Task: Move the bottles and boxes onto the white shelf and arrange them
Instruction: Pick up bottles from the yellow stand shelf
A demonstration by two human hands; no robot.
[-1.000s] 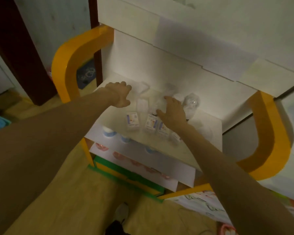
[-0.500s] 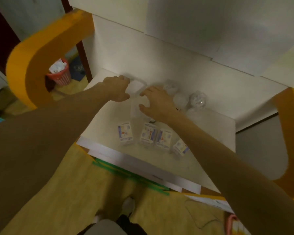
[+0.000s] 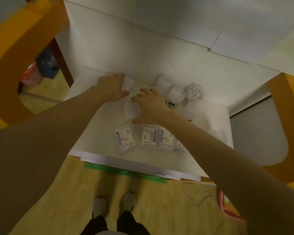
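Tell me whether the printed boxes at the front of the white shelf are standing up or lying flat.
Lying flat. The printed boxes show their broad labelled faces upward, in a row on the white shelf.

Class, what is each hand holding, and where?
Left hand grips a white box at its left end; right hand rests on another box, grip unclear.

The shelf [image 3: 95, 133] is white, with a curved orange frame [image 3: 8, 53] at its sides. The small boxes [image 3: 125, 139] are white with blue, yellow and red print. The bottles [image 3: 176, 95] look clear and whitish, one with a dark label. The floor [image 3: 159, 200] is yellow; a green strip [image 3: 124, 172] lies under the shelf. The basket [image 3: 31, 76] has red and white stripes.
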